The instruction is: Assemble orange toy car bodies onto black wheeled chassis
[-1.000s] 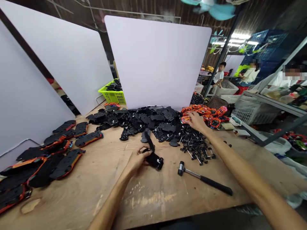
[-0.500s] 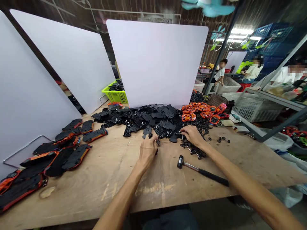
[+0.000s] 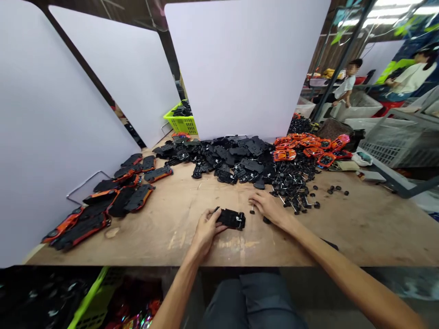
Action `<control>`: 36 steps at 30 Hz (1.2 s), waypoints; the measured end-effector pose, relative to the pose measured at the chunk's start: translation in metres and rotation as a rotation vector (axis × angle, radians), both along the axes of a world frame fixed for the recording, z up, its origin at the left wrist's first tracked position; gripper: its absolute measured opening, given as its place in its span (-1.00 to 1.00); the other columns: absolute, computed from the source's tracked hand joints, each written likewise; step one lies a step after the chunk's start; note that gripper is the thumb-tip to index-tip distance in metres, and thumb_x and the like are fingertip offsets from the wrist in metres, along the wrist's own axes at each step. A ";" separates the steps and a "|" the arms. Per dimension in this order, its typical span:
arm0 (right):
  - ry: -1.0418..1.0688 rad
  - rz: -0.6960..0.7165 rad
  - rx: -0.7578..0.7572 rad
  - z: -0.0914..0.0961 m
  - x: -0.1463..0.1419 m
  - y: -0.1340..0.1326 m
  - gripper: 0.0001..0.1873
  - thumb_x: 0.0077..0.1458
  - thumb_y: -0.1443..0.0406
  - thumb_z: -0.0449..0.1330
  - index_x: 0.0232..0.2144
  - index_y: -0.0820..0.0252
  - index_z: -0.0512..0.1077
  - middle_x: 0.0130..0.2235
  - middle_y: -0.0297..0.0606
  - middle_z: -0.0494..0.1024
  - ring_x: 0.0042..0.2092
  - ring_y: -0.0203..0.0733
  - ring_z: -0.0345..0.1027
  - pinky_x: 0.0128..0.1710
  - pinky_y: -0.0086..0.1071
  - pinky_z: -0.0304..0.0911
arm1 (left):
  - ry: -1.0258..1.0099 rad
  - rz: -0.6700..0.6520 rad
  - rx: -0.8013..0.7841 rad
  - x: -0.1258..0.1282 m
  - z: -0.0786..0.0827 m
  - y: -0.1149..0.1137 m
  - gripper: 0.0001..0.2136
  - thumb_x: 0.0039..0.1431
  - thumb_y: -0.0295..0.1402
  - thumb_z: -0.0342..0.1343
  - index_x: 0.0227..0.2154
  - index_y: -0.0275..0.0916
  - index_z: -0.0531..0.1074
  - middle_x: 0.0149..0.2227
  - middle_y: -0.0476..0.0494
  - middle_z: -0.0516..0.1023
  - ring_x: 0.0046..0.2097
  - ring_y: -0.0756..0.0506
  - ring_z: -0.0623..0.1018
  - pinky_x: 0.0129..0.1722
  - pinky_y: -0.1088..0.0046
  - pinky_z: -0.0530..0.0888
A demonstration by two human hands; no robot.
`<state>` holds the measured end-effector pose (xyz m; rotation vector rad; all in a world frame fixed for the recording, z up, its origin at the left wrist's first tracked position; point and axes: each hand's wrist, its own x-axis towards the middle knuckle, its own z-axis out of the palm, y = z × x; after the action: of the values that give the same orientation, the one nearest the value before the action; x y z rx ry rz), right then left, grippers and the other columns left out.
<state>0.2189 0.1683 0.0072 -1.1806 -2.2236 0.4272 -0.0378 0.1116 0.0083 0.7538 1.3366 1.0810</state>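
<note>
My left hand (image 3: 206, 227) grips one end of a black toy car chassis (image 3: 232, 218) that lies on the wooden table (image 3: 192, 237) near its front edge. My right hand (image 3: 269, 208) rests just right of the chassis, fingers drawn together on a small wheel axle (image 3: 253, 210). Directly behind this hand is a heap of black wheel axles (image 3: 295, 183). A large pile of black chassis parts (image 3: 236, 157) fills the middle back of the table. Orange car bodies (image 3: 305, 148) lie at the back right.
Assembled orange and black cars (image 3: 116, 201) lie in a row on the left. White panels (image 3: 240, 68) stand behind the table, with a green basket (image 3: 181, 122) between them. A hammer handle (image 3: 329, 245) shows past my right forearm. People sit at the far right.
My left hand has drawn a chassis from the pile toward the front edge. My right hand has left the axle heap and come beside it. The view has tilted down.
</note>
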 end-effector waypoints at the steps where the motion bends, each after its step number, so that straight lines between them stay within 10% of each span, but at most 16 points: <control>1: -0.013 0.019 -0.009 -0.002 -0.002 -0.002 -0.79 0.39 0.31 0.12 -0.11 0.11 0.57 -0.06 -0.11 0.62 0.02 -0.01 0.51 0.10 -0.13 0.41 | -0.027 -0.006 -0.018 -0.003 0.001 -0.006 -0.84 0.34 -0.27 0.16 -0.22 -0.23 0.33 -0.23 -0.19 0.66 -0.25 -0.10 0.73 -0.10 0.25 0.71; 11: 0.147 0.095 -0.087 0.039 -0.021 -0.034 -0.24 0.18 0.14 0.41 0.35 -0.01 0.25 0.23 -0.12 0.50 0.23 0.02 0.43 0.28 -0.05 0.33 | -0.222 -0.153 -0.017 -0.009 0.016 -0.018 -0.64 0.18 -0.13 0.34 -0.31 -0.18 0.27 -0.33 0.00 0.58 -0.26 -0.08 0.69 -0.06 0.25 0.68; 19: 0.181 0.135 -0.148 0.019 -0.064 -0.067 -0.01 0.11 0.16 0.47 0.44 -0.02 0.07 0.33 -0.04 0.41 0.32 0.07 0.34 0.32 -0.04 0.29 | 0.016 -0.144 0.069 0.014 0.008 -0.015 -0.46 -0.09 0.08 0.44 -0.24 -0.16 0.37 -0.38 0.05 0.51 -0.30 -0.07 0.58 -0.36 0.50 0.56; 23: -0.022 0.078 -0.038 0.041 -0.011 -0.011 -0.06 0.06 0.10 0.49 0.38 0.05 0.20 0.31 -0.07 0.41 0.33 0.04 0.31 0.33 -0.11 0.27 | -0.170 -0.133 0.010 0.015 0.002 -0.007 -0.42 -0.16 0.07 0.50 -0.31 -0.15 0.30 -0.35 0.02 0.56 -0.25 -0.14 0.63 -0.18 0.24 0.68; 26: -0.180 -0.283 0.112 0.074 0.056 0.069 -0.53 0.30 0.29 0.25 0.22 0.23 0.39 0.26 0.09 0.46 0.32 0.08 0.30 0.36 0.04 0.16 | -0.243 -0.131 -0.016 0.012 0.003 -0.003 -0.44 -0.14 0.01 0.52 -0.34 -0.16 0.29 -0.39 0.03 0.58 -0.25 -0.13 0.64 -0.07 0.13 0.69; 30: -0.238 -0.334 0.089 0.093 0.121 0.155 -0.43 0.12 0.41 0.32 0.19 0.33 0.43 0.24 0.24 0.47 0.31 0.27 0.30 0.31 0.23 0.13 | -0.275 -0.135 -0.028 0.010 0.005 -0.004 -0.45 -0.13 -0.02 0.53 -0.33 -0.17 0.30 -0.36 0.00 0.62 -0.21 -0.16 0.67 -0.05 0.09 0.69; 36: -0.204 -0.347 0.117 0.096 0.137 0.161 -0.26 0.21 0.17 0.30 0.35 0.27 0.22 0.12 0.09 0.57 0.11 0.11 0.50 0.14 -0.04 0.36 | -0.272 -0.071 -0.043 0.000 0.003 -0.014 -0.46 -0.14 -0.02 0.53 -0.31 -0.17 0.32 -0.36 -0.02 0.63 -0.19 -0.19 0.69 -0.06 0.10 0.69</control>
<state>0.3564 0.3291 0.1028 -1.5659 -2.1146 0.0366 -0.0379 0.0971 0.0115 0.5944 1.0910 1.0537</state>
